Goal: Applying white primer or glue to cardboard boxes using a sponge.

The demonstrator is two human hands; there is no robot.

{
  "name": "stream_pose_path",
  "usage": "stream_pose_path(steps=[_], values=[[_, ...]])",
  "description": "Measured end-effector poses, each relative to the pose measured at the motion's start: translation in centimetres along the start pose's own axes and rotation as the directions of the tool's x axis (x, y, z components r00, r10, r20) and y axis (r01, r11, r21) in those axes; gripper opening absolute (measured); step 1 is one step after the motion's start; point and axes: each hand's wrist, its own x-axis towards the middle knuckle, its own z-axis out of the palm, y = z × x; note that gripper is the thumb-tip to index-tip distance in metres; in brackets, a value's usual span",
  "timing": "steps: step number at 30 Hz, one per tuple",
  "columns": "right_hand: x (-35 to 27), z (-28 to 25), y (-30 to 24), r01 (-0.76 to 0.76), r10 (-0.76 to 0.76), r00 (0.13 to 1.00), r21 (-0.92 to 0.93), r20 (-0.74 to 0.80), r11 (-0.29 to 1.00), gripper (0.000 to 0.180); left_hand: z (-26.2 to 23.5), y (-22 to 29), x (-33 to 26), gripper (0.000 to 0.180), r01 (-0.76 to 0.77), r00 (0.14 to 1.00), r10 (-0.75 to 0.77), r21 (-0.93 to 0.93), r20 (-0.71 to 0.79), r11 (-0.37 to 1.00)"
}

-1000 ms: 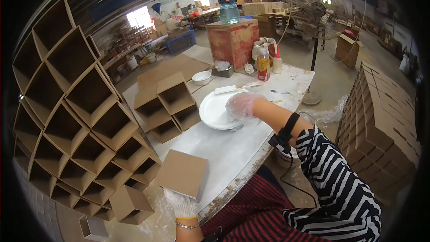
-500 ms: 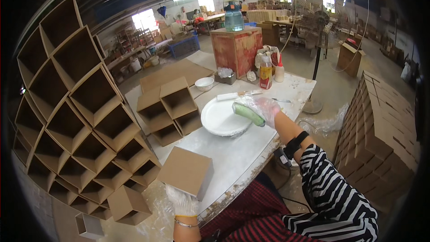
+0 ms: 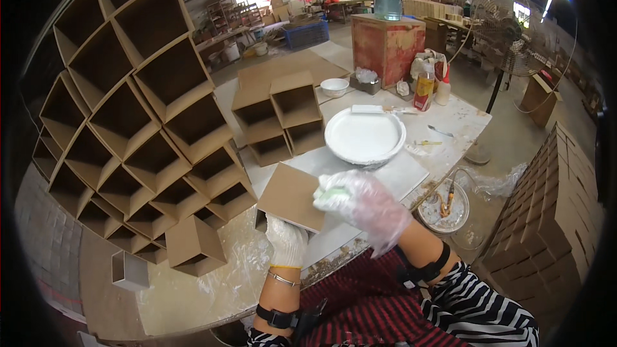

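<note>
My left hand (image 3: pixel 286 242), in a white knit glove, is closed on a brown cardboard box (image 3: pixel 292 194) from below. The box is tilted over the table's near edge, one flat side facing up. My right hand (image 3: pixel 379 211), in a clear plastic glove, grips a green sponge (image 3: pixel 339 194) smeared with white paste. The sponge is at the box's right edge; whether it touches cannot be told. Beyond my hands stands a round white basin (image 3: pixel 329 135) of white paste, with a white-bladed scraper (image 3: pixel 367 109) at its far rim.
Stacked open cardboard boxes (image 3: pixel 135 106) rise on the left, with a smaller stack (image 3: pixel 299 106) behind the held box. A bottle (image 3: pixel 424 90), white bowl (image 3: pixel 334 85) and red crate (image 3: pixel 389 48) stand farther back. More brown boxes (image 3: pixel 546 199) are piled right, beside a fan (image 3: pixel 508 32).
My right hand has brought the sponge from above the basin down and left to the box. The sponge now carries white paste. The head view has shifted.
</note>
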Motion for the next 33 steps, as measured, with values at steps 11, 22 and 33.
stream_pose_path(steps=[11,22,33], values=[[0.6,1.2,-2.7,-0.067,0.06,0.986,0.038,0.157,0.997,0.071,-1.2,2.1,-1.9,0.057,0.141,0.977,-0.052,-0.444,0.207,0.885],[0.9,0.5,-4.3,-0.026,0.033,0.99,-0.055,0.139,0.998,0.044,-2.2,1.8,-2.4,0.054,-0.028,0.999,0.028,-0.005,-0.023,1.0],[0.3,1.2,0.1,-0.023,0.01,0.998,0.208,0.062,0.978,0.038,-4.1,2.6,-1.8,0.054,0.082,0.986,-0.058,-0.154,0.155,0.985]])
